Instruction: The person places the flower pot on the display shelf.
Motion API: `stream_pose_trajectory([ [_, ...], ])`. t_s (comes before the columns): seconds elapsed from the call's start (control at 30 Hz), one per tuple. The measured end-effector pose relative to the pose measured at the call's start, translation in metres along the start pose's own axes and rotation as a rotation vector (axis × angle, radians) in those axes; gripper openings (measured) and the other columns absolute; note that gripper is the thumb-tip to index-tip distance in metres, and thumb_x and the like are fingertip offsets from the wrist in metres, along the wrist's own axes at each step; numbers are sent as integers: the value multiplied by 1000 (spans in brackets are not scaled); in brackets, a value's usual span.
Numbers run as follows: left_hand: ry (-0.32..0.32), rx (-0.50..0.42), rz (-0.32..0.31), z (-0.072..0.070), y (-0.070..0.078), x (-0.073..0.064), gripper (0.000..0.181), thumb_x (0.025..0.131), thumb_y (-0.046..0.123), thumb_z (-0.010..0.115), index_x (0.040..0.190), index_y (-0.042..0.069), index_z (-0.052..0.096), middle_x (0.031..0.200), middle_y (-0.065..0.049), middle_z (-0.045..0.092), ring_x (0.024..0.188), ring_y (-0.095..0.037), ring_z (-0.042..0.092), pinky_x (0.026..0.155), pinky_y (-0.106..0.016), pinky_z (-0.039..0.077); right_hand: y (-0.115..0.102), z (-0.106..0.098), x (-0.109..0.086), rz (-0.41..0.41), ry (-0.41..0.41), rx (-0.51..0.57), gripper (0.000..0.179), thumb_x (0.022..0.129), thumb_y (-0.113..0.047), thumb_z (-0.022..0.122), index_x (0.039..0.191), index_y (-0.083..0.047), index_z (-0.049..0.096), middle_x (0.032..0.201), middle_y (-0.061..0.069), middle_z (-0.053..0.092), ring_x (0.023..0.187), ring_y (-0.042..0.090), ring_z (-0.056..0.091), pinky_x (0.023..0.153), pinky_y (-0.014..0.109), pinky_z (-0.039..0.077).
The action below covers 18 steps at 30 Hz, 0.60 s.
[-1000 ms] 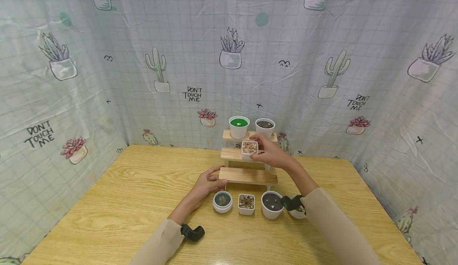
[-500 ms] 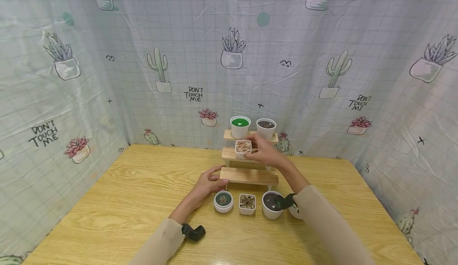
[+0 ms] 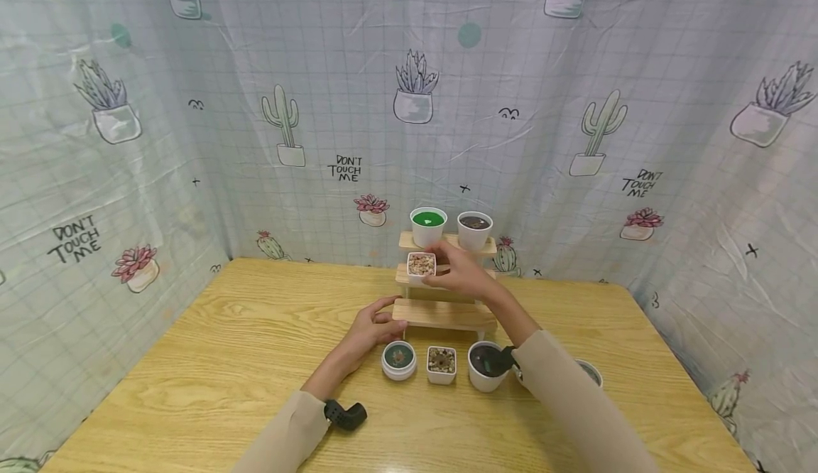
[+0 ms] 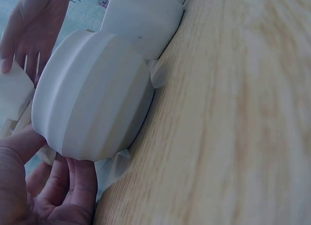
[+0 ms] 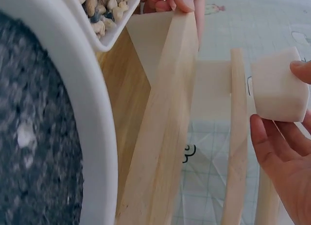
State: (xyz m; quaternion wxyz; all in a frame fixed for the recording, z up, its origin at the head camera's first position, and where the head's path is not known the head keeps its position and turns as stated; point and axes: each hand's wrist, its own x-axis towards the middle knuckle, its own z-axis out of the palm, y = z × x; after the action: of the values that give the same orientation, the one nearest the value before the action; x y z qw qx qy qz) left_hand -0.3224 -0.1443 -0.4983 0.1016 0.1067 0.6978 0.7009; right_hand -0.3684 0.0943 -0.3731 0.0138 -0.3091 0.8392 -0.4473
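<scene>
- My right hand (image 3: 452, 268) has the small white pebble pot (image 3: 422, 265) pinched from its right side, thumb in front and fingers farther back, spread only as wide as the pot.
- That pot's at the left end of the middle shelf (image 3: 469, 280), pebbles facing up. Can't really tell if its base is touching the wood.
- My left hand (image 3: 369, 329) grips the left end of the bottom shelf (image 3: 444, 312), thumb and fingers closed around the edge.
- Top shelf has two round white pots: a green-filled one (image 3: 427, 229) on the left, a dark-filled one (image 3: 474, 231) on the right, just apart.
- On the table (image 3: 268, 345) in front of the stand, left to right: a round ridged pot (image 3: 399, 363) near my left hand, a square stone-filled pot (image 3: 441, 366), then a bigger dark-soil pot (image 3: 484, 372).
- Another white pot (image 3: 589, 371) peeks out past my right sleeve (image 3: 569, 388), mostly hidden.
</scene>
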Motion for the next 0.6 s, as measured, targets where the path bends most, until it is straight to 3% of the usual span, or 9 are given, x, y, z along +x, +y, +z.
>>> stream_pose_trajectory([
  [0.6,9,7,-1,-1,-1,2,77,94,22,78,159,12,38,93,-3,70,89,-15,71,81,-29,61,2,14,7,16,59,23,60,91,-5,76,143,4,49,138,25,60,124,41,64,104,49,54],
])
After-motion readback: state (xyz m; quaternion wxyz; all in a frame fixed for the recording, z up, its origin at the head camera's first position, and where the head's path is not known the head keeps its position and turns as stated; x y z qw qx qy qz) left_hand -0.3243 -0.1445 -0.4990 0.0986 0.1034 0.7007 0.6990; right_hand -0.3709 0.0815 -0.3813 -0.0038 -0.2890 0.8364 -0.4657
